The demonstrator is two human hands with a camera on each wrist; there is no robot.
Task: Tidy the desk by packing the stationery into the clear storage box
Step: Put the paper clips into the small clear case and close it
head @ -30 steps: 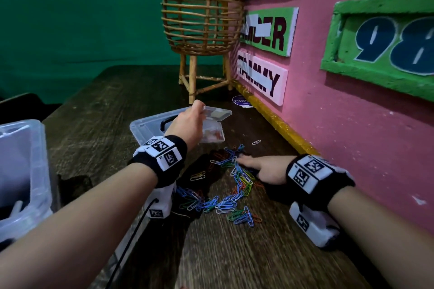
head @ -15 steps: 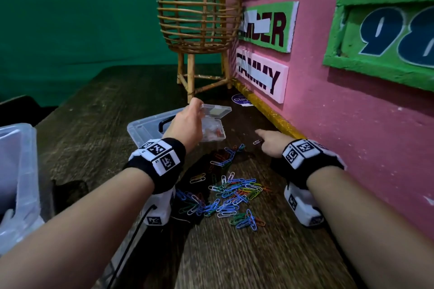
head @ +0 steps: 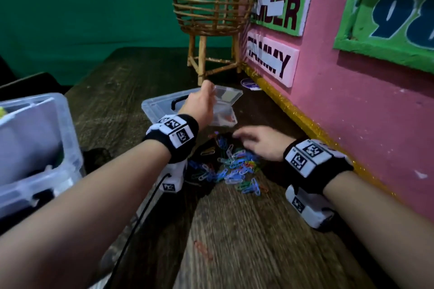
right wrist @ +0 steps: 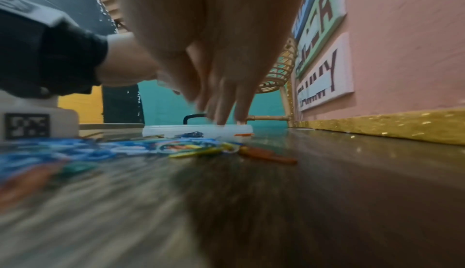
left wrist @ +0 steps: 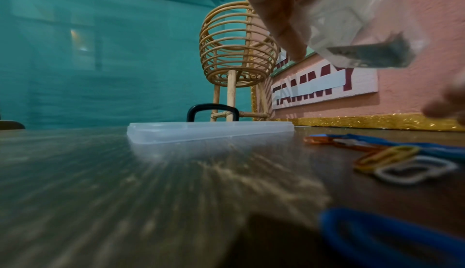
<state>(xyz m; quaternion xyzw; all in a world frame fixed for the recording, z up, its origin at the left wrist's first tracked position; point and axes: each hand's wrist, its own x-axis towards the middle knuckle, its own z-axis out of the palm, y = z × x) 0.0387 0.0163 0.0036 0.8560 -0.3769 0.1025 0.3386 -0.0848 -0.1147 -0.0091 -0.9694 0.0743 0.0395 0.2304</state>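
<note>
left hand (head: 199,105) gripping small case (head: 225,110) (clear) — right hand (head: 263,145) spread

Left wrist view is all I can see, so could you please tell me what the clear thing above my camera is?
Observer: The head view shows a small clear case, its lid seemingly hinged open, held up by the left hand.
Operator: Thank you. Where is the right hand?
Observer: The right hand is at the far edge of the paper clip pile with its fingers spread. Blur hides whether it touches any clips.
Operator: And the storage box, please?
Observer: The clear storage box stands open-topped at the desk's left edge, beside the left forearm.
</note>
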